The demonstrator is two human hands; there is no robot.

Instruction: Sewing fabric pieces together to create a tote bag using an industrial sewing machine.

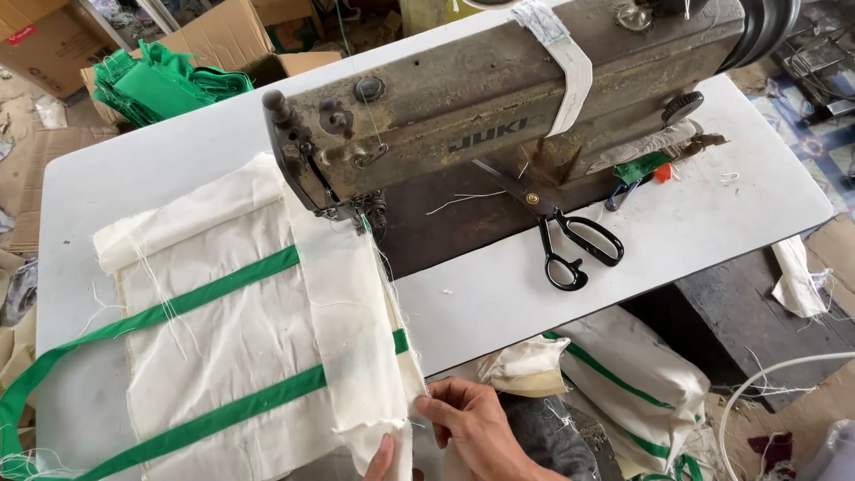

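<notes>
A cream cloth bag piece with two green straps lies on the white table, its right part folded under the head of an old grey sewing machine. My right hand pinches the cloth's near right edge at the table's front. Only a thumb and a bit of palm of my left hand show at the bottom edge, touching the cloth's lower corner; the rest of that hand is out of frame. The needle area sits just above the cloth fold.
Black scissors lie on the table right of the machine bed. A pile of green fabric and cardboard boxes are behind the table. Cream bags with green trim are heaped on the floor at the right.
</notes>
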